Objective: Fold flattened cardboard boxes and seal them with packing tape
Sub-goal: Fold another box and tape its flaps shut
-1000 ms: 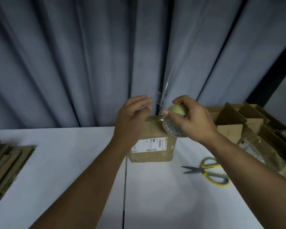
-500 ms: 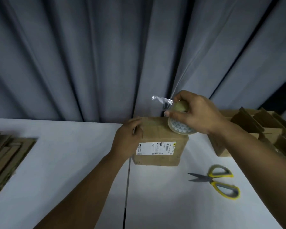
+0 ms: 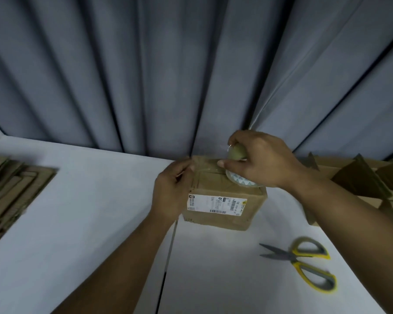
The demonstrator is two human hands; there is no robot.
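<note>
While the left hand (image 3: 171, 189) gripped the top edge of the box (image 3: 222, 207) on the desk (image 3: 77, 200), the right hand (image 3: 259, 162) held the tape roll (image 3: 241, 180) on its lid; a taut strip, centred on the seam, would likely seal best.

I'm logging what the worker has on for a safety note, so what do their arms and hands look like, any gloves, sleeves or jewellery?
Both are bare. The left hand and right hand have no gloves, and no ring shows. The left forearm and right forearm carry no sleeve, watch or band as far as the frame reaches.
</note>
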